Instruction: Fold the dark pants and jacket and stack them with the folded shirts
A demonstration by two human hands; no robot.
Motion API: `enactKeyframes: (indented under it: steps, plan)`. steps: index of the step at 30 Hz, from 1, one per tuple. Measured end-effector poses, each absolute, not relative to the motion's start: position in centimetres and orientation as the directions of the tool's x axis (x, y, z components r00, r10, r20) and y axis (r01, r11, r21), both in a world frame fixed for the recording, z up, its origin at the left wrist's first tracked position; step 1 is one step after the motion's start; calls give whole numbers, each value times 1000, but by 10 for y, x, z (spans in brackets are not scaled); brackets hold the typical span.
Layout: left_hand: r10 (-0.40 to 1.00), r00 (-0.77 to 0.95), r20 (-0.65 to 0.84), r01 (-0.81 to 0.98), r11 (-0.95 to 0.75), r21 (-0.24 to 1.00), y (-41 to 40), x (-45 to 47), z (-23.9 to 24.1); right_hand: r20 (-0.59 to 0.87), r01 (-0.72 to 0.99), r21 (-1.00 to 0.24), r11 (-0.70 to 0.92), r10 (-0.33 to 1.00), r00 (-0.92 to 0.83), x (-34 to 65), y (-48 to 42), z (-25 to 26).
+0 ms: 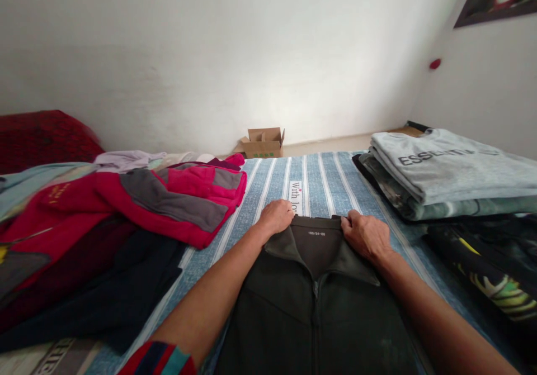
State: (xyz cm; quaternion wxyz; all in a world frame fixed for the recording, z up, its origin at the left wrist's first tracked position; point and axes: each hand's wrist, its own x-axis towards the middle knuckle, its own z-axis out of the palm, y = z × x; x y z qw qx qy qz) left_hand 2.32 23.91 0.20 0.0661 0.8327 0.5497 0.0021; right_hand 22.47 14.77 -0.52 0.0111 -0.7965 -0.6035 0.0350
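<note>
A dark zip-front jacket [289,313] lies front up before me on the striped blue bedsheet [306,168], its collar pointing away from me. My left hand [277,217] is closed on the left end of the collar, and my right hand [367,234] grips the right end. Between them the collar is spread, showing the brown inner lining [316,246] with printed size numbers. The zipper pull [315,290] sits just below the neck opening. The jacket's lower part runs out of view.
At left lies a loose heap with a red and grey jacket [168,202] and dark navy cloth [138,280]. Folded clothes, topped by a grey "ESSENTIALS"-type sweatshirt [444,168], are stacked at right beside dark printed garments [486,269]. A cardboard box [263,145] stands beyond the bed by the wall.
</note>
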Motion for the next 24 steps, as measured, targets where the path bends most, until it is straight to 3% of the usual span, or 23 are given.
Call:
enactKeyframes:
  steps: [13, 24]
  plan:
    - [817, 534, -217, 844, -503, 187, 238, 0, 24, -92, 979, -58, -194, 978, 189, 231, 142, 4]
    - [832, 519, -196, 855, -506, 114, 232, -2, 24, -91, 988, -89, -129, 988, 121, 237, 142, 3]
